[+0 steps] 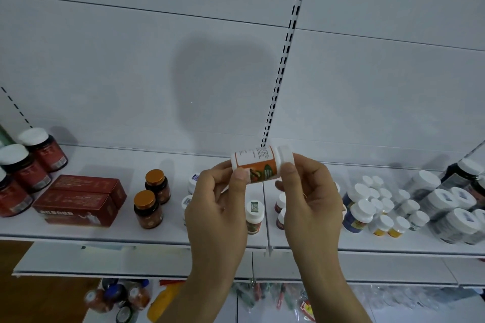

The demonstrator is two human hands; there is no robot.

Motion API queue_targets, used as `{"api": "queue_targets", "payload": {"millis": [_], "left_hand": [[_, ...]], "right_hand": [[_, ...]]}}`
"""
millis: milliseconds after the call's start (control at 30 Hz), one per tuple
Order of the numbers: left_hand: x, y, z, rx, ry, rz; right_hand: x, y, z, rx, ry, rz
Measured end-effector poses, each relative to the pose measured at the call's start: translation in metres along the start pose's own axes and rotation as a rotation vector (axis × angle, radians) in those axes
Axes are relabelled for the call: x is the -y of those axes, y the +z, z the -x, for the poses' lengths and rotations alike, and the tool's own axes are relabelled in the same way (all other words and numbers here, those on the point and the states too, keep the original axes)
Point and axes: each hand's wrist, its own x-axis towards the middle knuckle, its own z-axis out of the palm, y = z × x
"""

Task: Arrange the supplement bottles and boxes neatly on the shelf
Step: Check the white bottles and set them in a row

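While both thumbs press against its front, a small white plastic bottle lies sideways in the air above the shelf, pinched between the two hands. Curled fingers of the left hand hold its base end; the right hand grips the ribbed white cap, thumb in front and fingers wrapped behind. An orange, green and white glossy label with fine print wraps the cylinder. What the bottle contains cannot be told.

Below, on the smooth white metal shelf, two dark amber jars with coppery lids stand one behind the other, left of the hands. Further left lie two red cardboard boxes, side by side, and beyond them three dark round bottles with red labels and white caps. Right of the hands stands a tight cluster of small white-capped bottles, some yellow-labelled, then shrink-wrapped packs of larger white-lidded jars. A slotted upright runs up the white back panel.
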Motion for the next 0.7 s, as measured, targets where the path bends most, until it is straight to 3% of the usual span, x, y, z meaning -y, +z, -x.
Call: {"api": "queue_targets", "payload": {"millis": [367,700], "left_hand": [[0.0041,0.0029,0.0013,0.004,0.057,0.036],[0.0070,-0.0009,-0.0061,0.009,0.044,-0.089]], "right_hand": [[-0.0004,0.0024,-0.0031,-0.014,0.003,0.018],[-0.0026,-0.0013,-0.0037,0.023,0.046,0.023]]}}
